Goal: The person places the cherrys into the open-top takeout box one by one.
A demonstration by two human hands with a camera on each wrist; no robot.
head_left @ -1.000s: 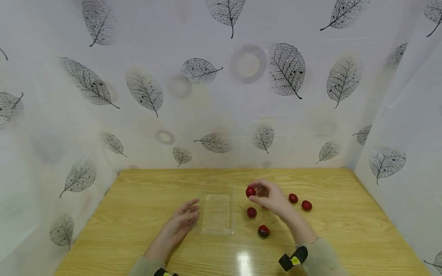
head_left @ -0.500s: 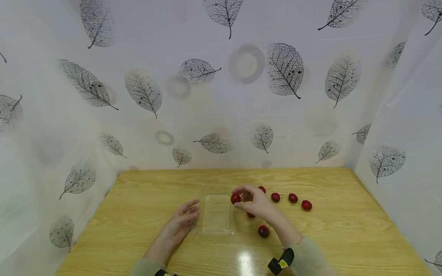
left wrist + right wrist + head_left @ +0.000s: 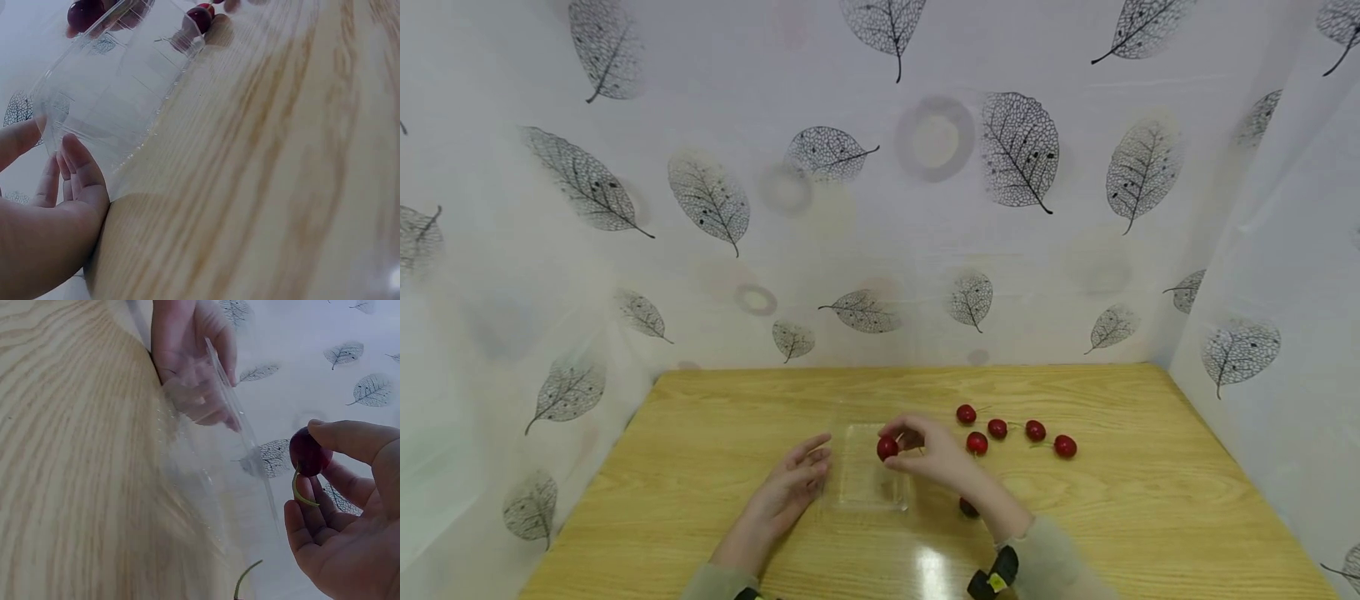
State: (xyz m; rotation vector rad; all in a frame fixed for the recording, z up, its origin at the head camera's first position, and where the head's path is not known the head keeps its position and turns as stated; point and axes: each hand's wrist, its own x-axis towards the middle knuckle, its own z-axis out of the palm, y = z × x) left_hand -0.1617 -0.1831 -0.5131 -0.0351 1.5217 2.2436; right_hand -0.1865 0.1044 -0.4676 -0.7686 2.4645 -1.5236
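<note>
My right hand (image 3: 934, 454) pinches a dark red cherry (image 3: 887, 448) between thumb and fingers, above the right part of a clear plastic box (image 3: 859, 500). In the right wrist view a green stem curves down from this cherry (image 3: 307, 452). The left hand (image 3: 790, 483) rests on the table at the box's left side, its fingers loosely bent against or close to the wall. Through the transparent wall, the left wrist view shows those fingers (image 3: 81, 162) by the box (image 3: 119, 87). No cherry is seen lying in the box.
Several cherries lie right of the box, among them one at the back (image 3: 966, 414), one nearer (image 3: 977, 443) and one far right (image 3: 1065, 447). Another cherry (image 3: 968, 507) is partly covered by the right forearm. A leaf-patterned sheet (image 3: 880, 208) hangs behind the wooden table (image 3: 1135, 517).
My right hand has carried the cherry leftward from among the other cherries to over the box. The left hand has stayed at the box's left side.
</note>
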